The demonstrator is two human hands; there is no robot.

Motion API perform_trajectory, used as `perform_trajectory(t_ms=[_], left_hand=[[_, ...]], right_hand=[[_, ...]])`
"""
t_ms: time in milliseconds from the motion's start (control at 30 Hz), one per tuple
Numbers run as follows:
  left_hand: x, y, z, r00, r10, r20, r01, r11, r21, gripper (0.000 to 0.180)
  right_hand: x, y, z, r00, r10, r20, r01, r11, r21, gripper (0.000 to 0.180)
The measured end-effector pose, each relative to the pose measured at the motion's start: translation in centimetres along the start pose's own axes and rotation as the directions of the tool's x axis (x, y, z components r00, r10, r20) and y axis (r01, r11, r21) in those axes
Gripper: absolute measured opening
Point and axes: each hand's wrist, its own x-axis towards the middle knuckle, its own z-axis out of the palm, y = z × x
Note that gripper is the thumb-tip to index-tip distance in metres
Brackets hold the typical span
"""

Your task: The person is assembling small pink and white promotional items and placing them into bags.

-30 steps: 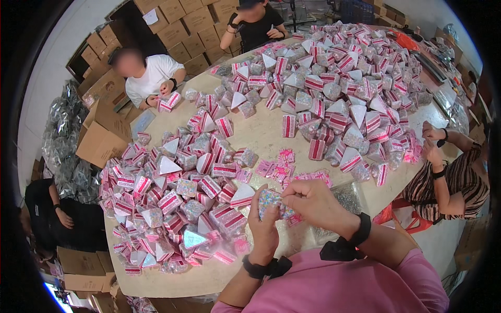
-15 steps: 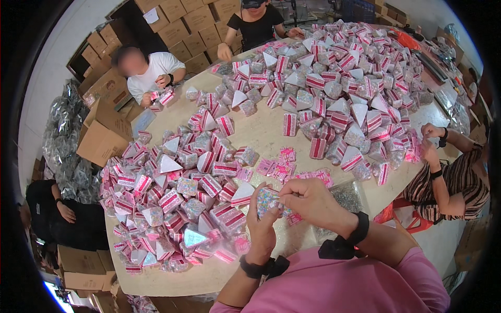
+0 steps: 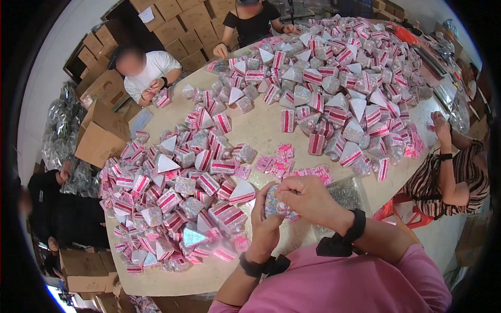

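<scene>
Seen from above, a person's left hand (image 3: 264, 225) and right hand (image 3: 308, 201) meet just over the near edge of a round tabletop (image 3: 261, 130) — both pinching one small clear packet (image 3: 275, 207) of speckled pastel pieces. The left grip cups it from below; the right grip's fingers close over its top. It looks light, soft and crinkly — probably slippery, best held by its edges. Heaps of pink-striped pyramid packets (image 3: 172, 198) cover the tabletop.
</scene>
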Motion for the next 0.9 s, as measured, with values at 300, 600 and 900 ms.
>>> perform_trajectory(t_ms=[300,600,900], left_hand=[[-0.14,0.42,0.55,0.988,-0.121,-0.095,0.123,0.992,0.022,0.065],[-0.04,-0.23,-0.40,0.998,-0.062,-0.020,0.063,0.996,0.062,0.072],[-0.34,-0.09,-0.29,0.995,-0.102,-0.001,0.101,0.993,-0.057,0.064]], right_hand=[[0.28,0.32,0.18,0.999,0.028,0.035,-0.030,0.997,0.074,0.012],[0.62,0.83,0.27,1.000,-0.001,0.011,0.000,0.999,0.043,0.012],[0.63,0.54,0.29,0.999,0.042,0.025,-0.045,0.990,0.131,0.011]])
